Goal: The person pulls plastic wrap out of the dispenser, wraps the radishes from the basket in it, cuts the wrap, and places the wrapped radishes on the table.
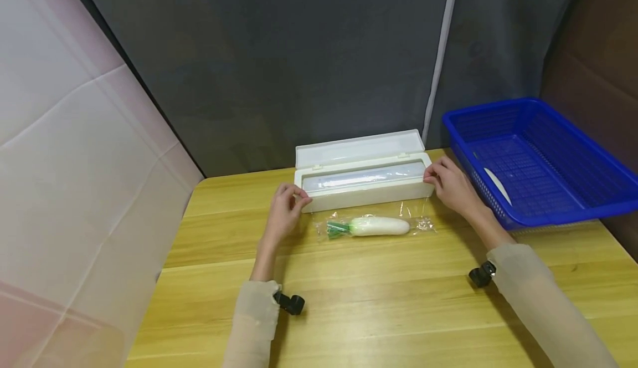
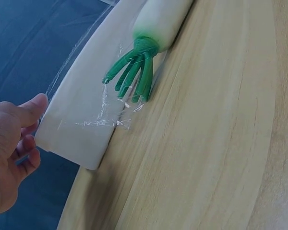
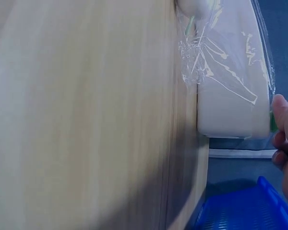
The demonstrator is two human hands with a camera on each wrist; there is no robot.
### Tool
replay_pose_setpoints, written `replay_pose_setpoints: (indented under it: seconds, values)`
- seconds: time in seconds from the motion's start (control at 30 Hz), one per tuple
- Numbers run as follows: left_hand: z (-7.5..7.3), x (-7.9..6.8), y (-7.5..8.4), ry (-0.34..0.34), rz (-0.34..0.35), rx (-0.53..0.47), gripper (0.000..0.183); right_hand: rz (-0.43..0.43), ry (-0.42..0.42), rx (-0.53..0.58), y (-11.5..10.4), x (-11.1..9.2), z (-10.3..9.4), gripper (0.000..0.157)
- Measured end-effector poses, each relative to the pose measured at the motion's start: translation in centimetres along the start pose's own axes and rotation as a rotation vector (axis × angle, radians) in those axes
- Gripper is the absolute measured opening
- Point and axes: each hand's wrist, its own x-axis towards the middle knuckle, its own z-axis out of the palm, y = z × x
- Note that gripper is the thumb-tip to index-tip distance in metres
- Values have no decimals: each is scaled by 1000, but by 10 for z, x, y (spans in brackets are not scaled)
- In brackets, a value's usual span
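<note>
A white radish (image 1: 381, 226) with green stalks (image 2: 139, 67) lies on the table, covered by clear plastic film (image 3: 216, 57). The film runs up over the front of a white cling film box (image 1: 369, 193), whose lid (image 1: 359, 147) stands open at the back. A film roll (image 1: 364, 176) shows inside. At the box's left front corner my left hand (image 1: 284, 213) pinches the film's edge between thumb and fingers. My right hand (image 1: 451, 186) pinches the film at the right front corner, its fingertips partly hidden. Near the right thumb a small green piece (image 3: 273, 122) shows at the box's edge.
A blue plastic basket (image 1: 553, 215) stands on the right of the wooden table (image 1: 379, 301), with a white object (image 1: 497, 185) inside, partly seen through its side. A grey curtain (image 1: 274, 69) hangs behind the box. A pale wall panel (image 1: 75, 163) borders the left.
</note>
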Motion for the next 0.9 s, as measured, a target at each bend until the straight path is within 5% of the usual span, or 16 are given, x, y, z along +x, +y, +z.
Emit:
replay_pose_setpoints:
  seconds: [0.9]
  values:
    - [-7,-10,3,-60,56,-55,5,-77,-60,73,-12,-10,-13,10]
